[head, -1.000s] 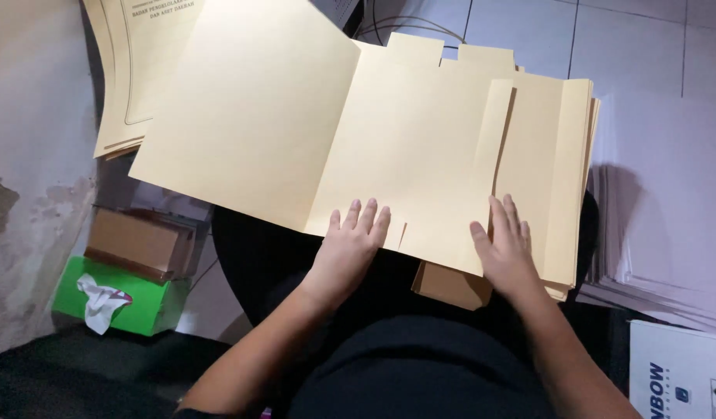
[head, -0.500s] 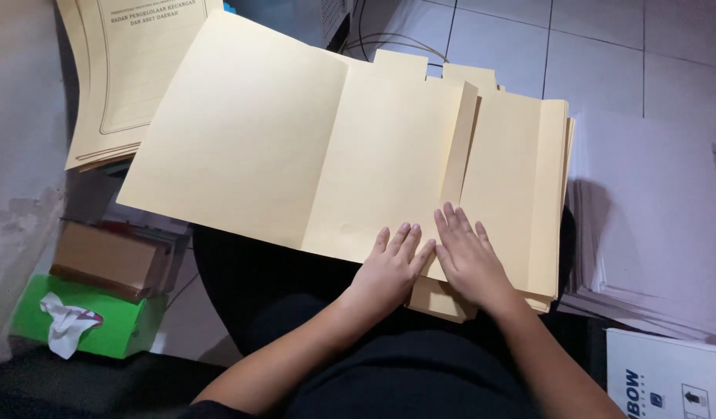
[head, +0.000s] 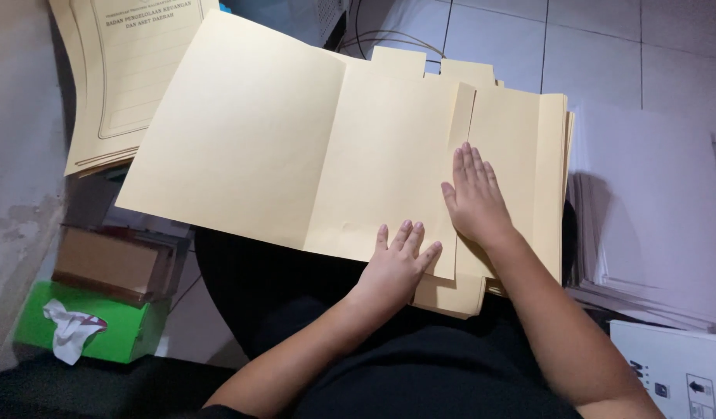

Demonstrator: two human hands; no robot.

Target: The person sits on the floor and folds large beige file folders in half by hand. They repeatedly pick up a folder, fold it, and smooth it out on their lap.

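Both forearms are bare from the elbow down — no sleeves, no watch, no bracelet in view. The left hand and the right hand carry no rings or gloves, and the nails are short and plain. Dark clothing — black fabric, unpatterned — covers the lap and torso at the bottom of the view.

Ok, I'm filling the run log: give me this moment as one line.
left hand: flat on folder flap, lower edge | right hand: flat along flap crease | open cream folder: on lap, atop folder stack
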